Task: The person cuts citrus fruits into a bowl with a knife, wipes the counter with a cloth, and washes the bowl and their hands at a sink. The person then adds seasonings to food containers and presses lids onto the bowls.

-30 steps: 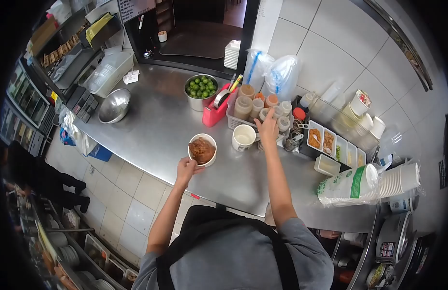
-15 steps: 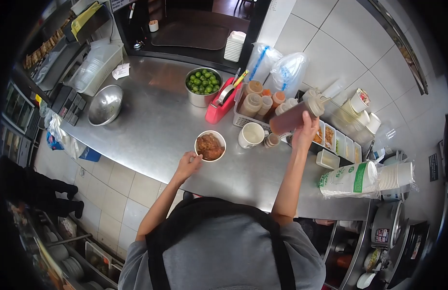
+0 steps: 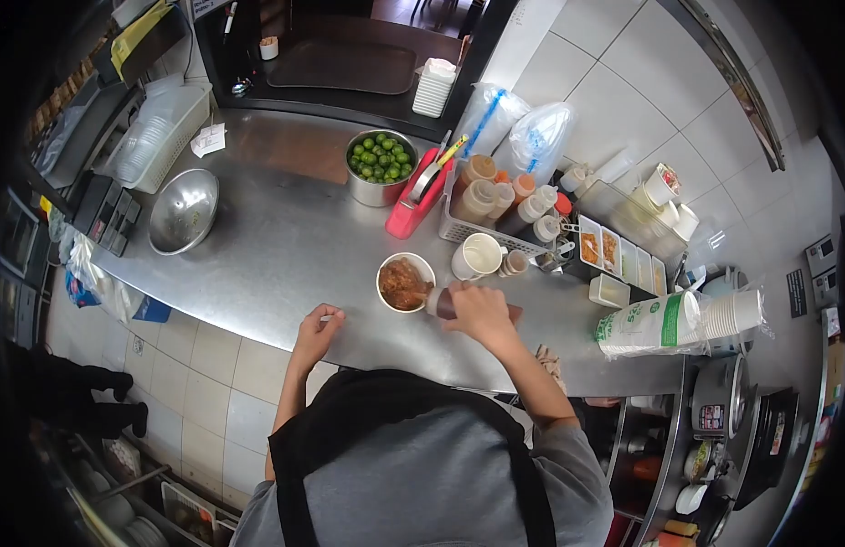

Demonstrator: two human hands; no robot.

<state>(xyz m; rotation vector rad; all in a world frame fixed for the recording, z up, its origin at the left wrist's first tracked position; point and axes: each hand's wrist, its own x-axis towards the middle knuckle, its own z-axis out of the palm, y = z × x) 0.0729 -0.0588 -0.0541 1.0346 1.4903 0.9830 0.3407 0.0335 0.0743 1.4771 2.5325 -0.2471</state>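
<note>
My right hand wraps around a squeeze bottle of dark reddish-brown sauce. The bottle is tipped almost level, its nozzle end pointing left at the rim of a white paper bowl. Brown, saucy pieces of food fill much of that bowl. Left of it, near the counter's front edge, my left hand is held apart from the bowl with its fingers curled in. A small pale spot shows at its fingertips, too small to name. Just behind the bottle stand a white mug and a small jar.
A basket of sauce bottles stands behind the mug, beside a red tape dispenser and a pot of green limes. A steel bowl is at left. To the right are topping trays and wrapped paper cups.
My right hand has brought the sauce bottle down and left from above the basket to the bowl, tipping it over. My left hand has let go of the bowl's side and moved left.
</note>
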